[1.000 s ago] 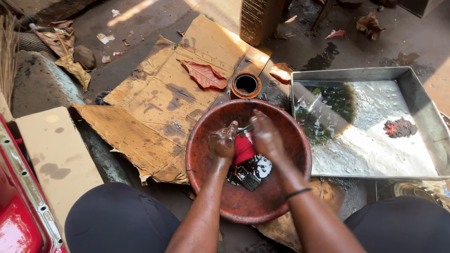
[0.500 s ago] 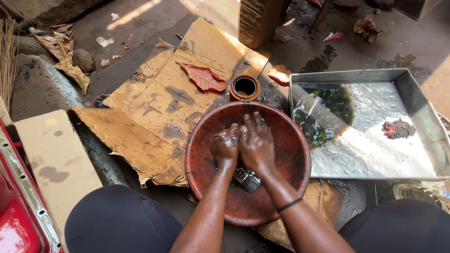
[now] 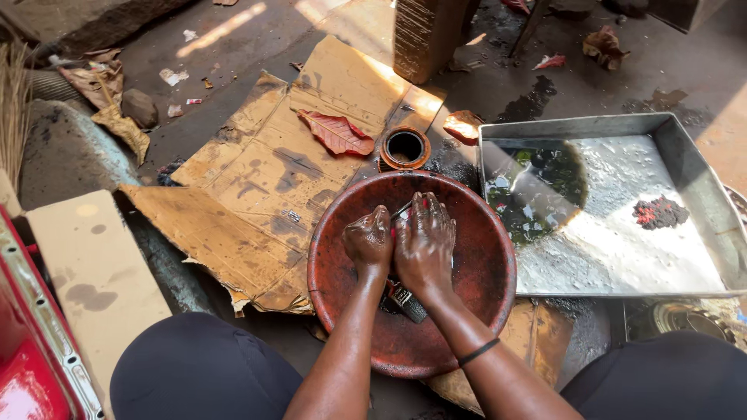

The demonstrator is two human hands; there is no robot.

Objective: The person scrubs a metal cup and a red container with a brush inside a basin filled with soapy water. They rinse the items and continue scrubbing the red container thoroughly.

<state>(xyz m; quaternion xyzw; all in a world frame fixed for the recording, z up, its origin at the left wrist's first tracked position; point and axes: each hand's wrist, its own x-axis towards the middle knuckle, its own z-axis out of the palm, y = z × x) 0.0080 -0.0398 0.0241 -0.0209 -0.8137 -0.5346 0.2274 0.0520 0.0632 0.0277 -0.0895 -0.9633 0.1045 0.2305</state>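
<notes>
At frame centre I press my left hand and right hand together around a small part (mostly hidden) in the red bowl, and oily fingers could let it slip toward the tray.

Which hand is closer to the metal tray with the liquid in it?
Right. The right hand sits in the red bowl on the side toward the metal tray; the left hand is pressed against it on the far side, toward the cardboard.
</notes>
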